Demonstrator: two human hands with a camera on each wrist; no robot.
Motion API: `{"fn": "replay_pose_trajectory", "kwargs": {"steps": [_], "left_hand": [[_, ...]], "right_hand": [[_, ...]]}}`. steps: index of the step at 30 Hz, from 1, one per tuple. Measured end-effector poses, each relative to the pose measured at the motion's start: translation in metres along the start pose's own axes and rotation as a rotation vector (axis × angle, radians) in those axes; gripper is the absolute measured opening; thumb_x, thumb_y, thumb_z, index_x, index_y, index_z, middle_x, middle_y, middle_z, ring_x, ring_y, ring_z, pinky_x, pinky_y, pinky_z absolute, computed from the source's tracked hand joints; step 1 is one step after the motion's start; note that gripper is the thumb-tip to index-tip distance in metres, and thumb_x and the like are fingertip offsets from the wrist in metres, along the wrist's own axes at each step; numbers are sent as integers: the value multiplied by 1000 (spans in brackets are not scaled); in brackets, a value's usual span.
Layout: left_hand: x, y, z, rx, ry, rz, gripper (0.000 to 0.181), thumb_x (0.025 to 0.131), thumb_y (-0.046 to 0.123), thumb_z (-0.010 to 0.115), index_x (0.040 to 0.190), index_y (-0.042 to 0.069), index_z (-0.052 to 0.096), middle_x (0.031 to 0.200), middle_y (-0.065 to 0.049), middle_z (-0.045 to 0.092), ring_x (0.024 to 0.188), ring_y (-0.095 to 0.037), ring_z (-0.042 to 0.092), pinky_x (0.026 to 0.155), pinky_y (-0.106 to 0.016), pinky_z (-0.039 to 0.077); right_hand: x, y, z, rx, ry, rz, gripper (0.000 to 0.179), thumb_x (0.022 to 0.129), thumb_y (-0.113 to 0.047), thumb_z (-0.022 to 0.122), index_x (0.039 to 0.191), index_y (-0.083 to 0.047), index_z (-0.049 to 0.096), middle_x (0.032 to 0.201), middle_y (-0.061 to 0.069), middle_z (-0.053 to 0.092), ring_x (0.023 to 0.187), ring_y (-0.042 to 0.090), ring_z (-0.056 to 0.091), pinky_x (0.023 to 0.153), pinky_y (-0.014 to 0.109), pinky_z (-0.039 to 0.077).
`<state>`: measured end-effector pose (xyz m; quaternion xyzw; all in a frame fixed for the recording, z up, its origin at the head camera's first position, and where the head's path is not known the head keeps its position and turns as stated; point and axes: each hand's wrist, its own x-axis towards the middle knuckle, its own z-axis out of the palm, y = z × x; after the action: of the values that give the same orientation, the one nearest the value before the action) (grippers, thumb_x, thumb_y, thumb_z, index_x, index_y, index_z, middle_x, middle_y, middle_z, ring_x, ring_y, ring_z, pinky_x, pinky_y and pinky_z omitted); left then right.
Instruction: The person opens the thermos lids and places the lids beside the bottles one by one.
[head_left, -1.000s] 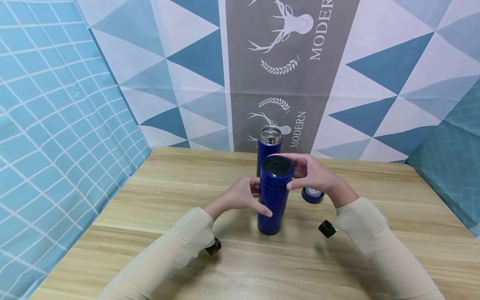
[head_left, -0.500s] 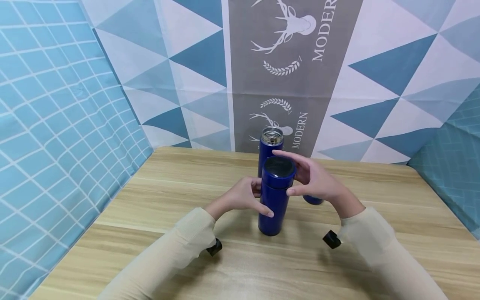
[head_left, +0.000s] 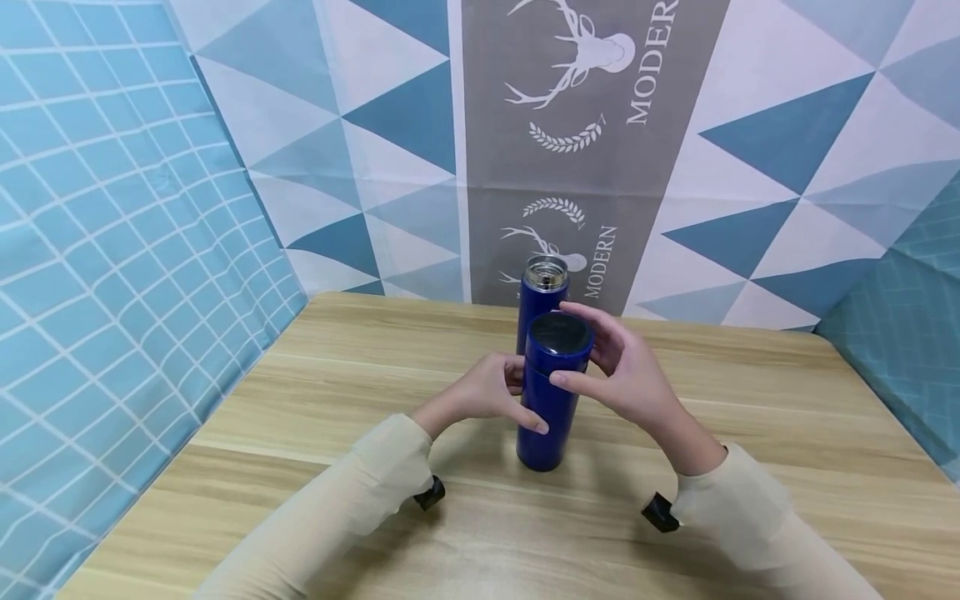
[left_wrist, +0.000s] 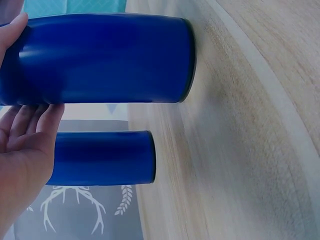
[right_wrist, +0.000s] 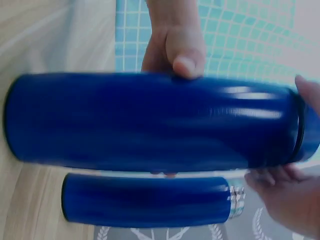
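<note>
A tall blue thermos (head_left: 546, 417) with a black-topped lid (head_left: 560, 335) stands upright before me. My left hand (head_left: 491, 389) grips its body from the left, thumb across the front and fingers behind; the left wrist view shows those fingers curled under the blue wall (left_wrist: 110, 57). On the lid's right side is my right hand (head_left: 626, 367), thumb at the seam in front and fingers around the back. The right wrist view has that thumb (right_wrist: 307, 92) and the fingers on either side of the lid end. Behind stands a second blue thermos (head_left: 534, 312), uncapped, its steel mouth (head_left: 547, 272) showing.
The wooden table (head_left: 360, 367) runs back to a wall covering (head_left: 397, 142) with triangles and deer prints. A blue tiled-pattern sheet (head_left: 112, 208) hangs at the left, a teal one (head_left: 907, 333) at the right. Dark wrist devices (head_left: 660, 512) hang below the sleeves.
My right hand has loosened around the lid, then settled again with its thumb farther left across the front. It now covers the loose blue lid seen earlier on the table. The left hand keeps its grip.
</note>
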<state>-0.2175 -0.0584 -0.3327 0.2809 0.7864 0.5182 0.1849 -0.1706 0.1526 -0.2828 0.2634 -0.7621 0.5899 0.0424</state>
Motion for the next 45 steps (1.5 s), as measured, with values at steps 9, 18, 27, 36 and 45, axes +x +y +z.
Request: {"fn": "replay_pose_trajectory", "kwargs": {"steps": [9, 18, 27, 36, 45], "left_hand": [[-1, -1, -1, -9, 6, 9, 56, 66, 6, 85, 117, 4, 63, 118, -11, 70, 108, -19, 68, 97, -31, 54], [0, -1, 0, -18, -3, 18, 55, 66, 6, 85, 117, 4, 63, 117, -12, 70, 106, -17, 69, 97, -29, 54], [0, -2, -1, -26, -8, 16, 55, 67, 5, 84, 118, 2, 63, 118, -14, 69, 108, -19, 68, 99, -30, 53], [-1, -1, -1, -28, -18, 13, 56, 68, 6, 84, 120, 3, 62, 120, -13, 69, 109, -19, 67, 100, -30, 52], [-1, -1, 0, -29, -14, -4, 59, 67, 6, 84, 121, 5, 62, 121, -11, 69, 110, -19, 67, 100, -32, 52]], "right_hand": [[-4, -7, 14, -12, 122, 4, 70, 77, -2, 77, 140, -1, 45, 134, 17, 57, 107, -3, 62, 92, 13, 51], [-5, -1, 17, -27, 137, -86, 66, 76, 3, 76, 136, -2, 49, 130, 18, 60, 106, -2, 64, 90, 15, 53], [-2, 3, 10, -29, 71, -64, 65, 79, -1, 75, 138, -2, 47, 131, 20, 59, 105, 0, 65, 89, 16, 54], [1, 3, 1, -2, -2, -3, 68, 79, -4, 76, 140, -2, 45, 135, 23, 56, 104, 1, 65, 91, 18, 54], [8, 7, -7, 25, -98, -49, 68, 79, -2, 76, 140, 0, 45, 133, 23, 57, 107, 7, 66, 92, 20, 54]]}}
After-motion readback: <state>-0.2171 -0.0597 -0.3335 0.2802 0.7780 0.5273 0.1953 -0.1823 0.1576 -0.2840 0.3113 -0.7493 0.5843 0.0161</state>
